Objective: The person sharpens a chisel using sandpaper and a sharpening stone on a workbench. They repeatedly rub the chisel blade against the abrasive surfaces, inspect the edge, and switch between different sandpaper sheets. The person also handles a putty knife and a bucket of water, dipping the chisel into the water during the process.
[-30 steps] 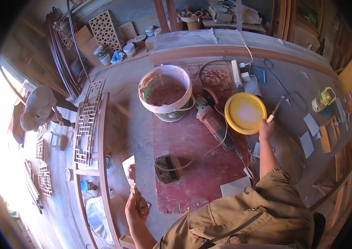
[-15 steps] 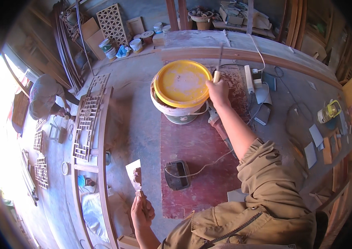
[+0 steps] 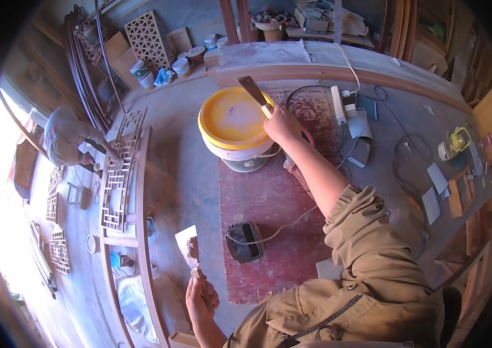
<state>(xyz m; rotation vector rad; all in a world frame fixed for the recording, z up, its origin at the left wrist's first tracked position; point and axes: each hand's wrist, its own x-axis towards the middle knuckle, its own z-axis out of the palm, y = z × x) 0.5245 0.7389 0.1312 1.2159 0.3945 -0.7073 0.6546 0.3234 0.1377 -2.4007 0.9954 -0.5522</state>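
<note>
In my left hand [image 3: 201, 296], low in the picture, is a wide-bladed putty knife [image 3: 184, 239] gripped by its handle. A lump of reddish-brown putty [image 3: 192, 247] sits on that blade. My right hand [image 3: 284, 126] is closed around the pale handle of a narrower putty knife [image 3: 250, 90], its dark blade slanting up and left over the yellow lid [image 3: 228, 116]. That hand is at the lid's right edge. The lid lies on top of a white bucket [image 3: 239, 155], covering its mouth. Whether it is pressed fully down I cannot tell.
The bucket stands on a worn red board [image 3: 281, 232] with a black box-shaped thing [image 3: 244, 240] and a cord. A power strip [image 3: 338, 104] lies to the right. Far left, another person [image 3: 69, 136] bends near a wooden lattice panel [image 3: 119, 174]. A long beam [image 3: 339, 75] crosses behind.
The yellow lid has come down from a tilt onto the bucket. My right hand has shifted left, and its putty knife has swung from upright to leaning left over the lid.
</note>
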